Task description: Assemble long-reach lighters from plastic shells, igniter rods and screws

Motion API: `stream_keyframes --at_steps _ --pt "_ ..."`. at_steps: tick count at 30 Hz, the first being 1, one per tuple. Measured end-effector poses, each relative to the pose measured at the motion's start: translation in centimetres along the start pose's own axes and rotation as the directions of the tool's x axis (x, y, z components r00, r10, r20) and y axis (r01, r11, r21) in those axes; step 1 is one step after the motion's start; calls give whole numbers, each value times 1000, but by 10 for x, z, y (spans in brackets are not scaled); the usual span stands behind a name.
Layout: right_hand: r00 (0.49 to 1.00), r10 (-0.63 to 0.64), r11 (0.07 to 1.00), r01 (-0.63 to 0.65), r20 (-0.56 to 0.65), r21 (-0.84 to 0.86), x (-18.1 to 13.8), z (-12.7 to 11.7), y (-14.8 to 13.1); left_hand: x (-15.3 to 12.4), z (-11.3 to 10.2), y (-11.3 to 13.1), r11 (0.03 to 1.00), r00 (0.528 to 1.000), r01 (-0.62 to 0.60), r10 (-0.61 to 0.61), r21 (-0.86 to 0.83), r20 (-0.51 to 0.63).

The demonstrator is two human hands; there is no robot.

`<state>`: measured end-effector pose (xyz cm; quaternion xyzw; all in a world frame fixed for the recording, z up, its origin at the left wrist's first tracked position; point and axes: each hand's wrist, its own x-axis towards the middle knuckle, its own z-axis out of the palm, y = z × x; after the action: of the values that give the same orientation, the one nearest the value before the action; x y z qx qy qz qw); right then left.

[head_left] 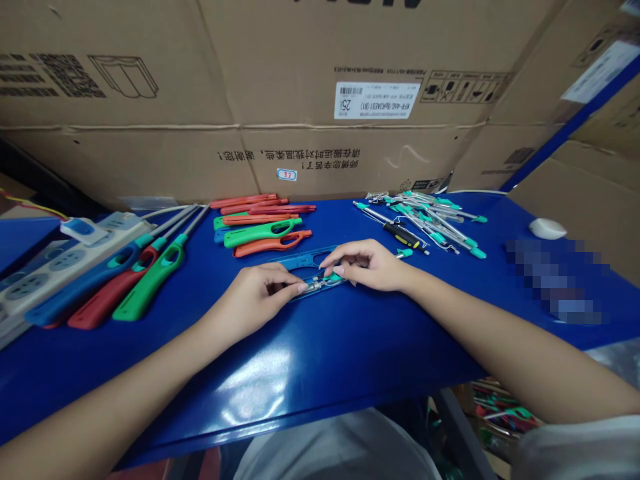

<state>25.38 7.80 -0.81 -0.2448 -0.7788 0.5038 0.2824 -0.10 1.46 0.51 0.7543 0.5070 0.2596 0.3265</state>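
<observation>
In the middle of the table lies an open blue half-shell of a long-nosed lighter [293, 261]. Over it is a lighter's inner assembly [316, 287], with a metal fitting, thin wires and a teal part. My left hand [260, 290] pinches the fitting end between thumb and fingertips. Thumb and fingers of my right hand [367, 265] are closed on the teal part. A teal-tipped end [404, 253] shows beyond my right hand. My fingers cover much of the assembly, so I cannot tell how far it sits in the shell.
Coloured handle shells [263, 233] lie stacked behind my left hand. Three whole lighters [150, 280] rest by a power strip [65, 260]. Several metal lighter rods [435, 217] and a black-and-yellow screwdriver [403, 235] lie back right. A cardboard wall [300, 87] bounds the blue table [310, 360].
</observation>
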Motion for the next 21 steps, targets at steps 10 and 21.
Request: stream_keyframes --at_steps 10,21 --pt "1000 -1 1000 1 -3 17 1 2 0 -5 1 12 959 980 -189 198 211 -21" --pt "990 -139 961 138 16 -238 -1 5 -4 -7 7 6 944 971 -199 227 263 -81"
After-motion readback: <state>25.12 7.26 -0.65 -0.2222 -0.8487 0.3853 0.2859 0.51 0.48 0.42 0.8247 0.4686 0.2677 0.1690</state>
